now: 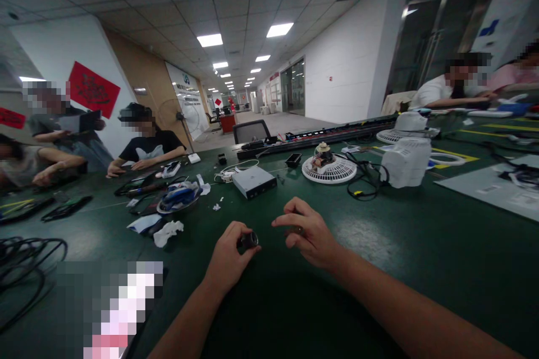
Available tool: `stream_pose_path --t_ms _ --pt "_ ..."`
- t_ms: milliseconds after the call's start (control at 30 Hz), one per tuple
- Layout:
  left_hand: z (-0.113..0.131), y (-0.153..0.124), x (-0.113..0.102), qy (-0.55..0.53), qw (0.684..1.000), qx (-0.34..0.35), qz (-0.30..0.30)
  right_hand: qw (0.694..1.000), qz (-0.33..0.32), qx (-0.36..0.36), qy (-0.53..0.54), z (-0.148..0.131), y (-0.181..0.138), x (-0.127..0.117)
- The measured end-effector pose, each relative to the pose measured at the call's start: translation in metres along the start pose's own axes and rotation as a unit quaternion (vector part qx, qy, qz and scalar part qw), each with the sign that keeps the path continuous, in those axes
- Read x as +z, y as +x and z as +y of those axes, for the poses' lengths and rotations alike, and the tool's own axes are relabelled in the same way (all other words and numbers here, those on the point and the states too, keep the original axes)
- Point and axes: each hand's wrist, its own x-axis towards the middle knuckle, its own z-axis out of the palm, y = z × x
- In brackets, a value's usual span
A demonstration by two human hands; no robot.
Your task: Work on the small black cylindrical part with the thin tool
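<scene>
My left hand point(231, 252) is closed round a short dark cylinder point(250, 240), whose round open end with a lighter rim faces right. To its right, my right hand point(310, 233) hovers over the green table with the index finger stretched toward the left hand. The thumb and other fingers are bent around a small dark, shiny bit, too small to name. A gap separates the two hands. Beyond them lies a grey box-shaped drive point(254, 180), and a white round fan grille point(329, 171) with a motor on it sits farther right.
Crumpled tissue point(168, 233) and a blue-and-white bundle point(179, 196) lie left on the green table point(269, 314). A white plastic housing point(406, 161), black cables point(368, 179) and a grey panel point(497, 185) are at right. People sit along both far sides. A blurred-out bright device is front left.
</scene>
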Motion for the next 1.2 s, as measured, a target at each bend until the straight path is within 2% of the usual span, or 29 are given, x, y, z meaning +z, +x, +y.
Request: stream_pose_path --t_ms 67,233,400,667,833,1000,1200 --pt "0.0 0.0 0.001 -0.002 1.0 0.0 -0.004 0.999 0.018 0.019 0.024 0.002 -0.001 0.002" --pt "0.0 0.0 0.002 -0.006 1.0 0.001 -0.007 0.985 -0.004 0.12 0.123 0.009 -0.006 0.014" --pt "0.001 0.0 0.002 -0.014 1.0 0.004 0.004 0.974 -0.011 0.168 0.15 0.012 -0.01 0.023" --pt "0.001 0.0 0.0 -0.019 0.999 0.006 0.029 0.955 -0.026 0.247 0.164 0.004 -0.003 0.021" --pt "0.001 -0.001 0.002 -0.022 1.0 0.009 0.015 0.955 0.007 0.266 0.131 0.008 -0.004 0.022" --pt "0.003 -0.001 0.003 -0.02 1.0 0.011 0.011 0.952 -0.019 0.255 0.171 0.008 -0.004 0.021" --pt "0.004 -0.001 0.002 -0.011 1.0 0.013 0.013 0.964 -0.031 0.237 0.113 0.005 -0.003 0.02"
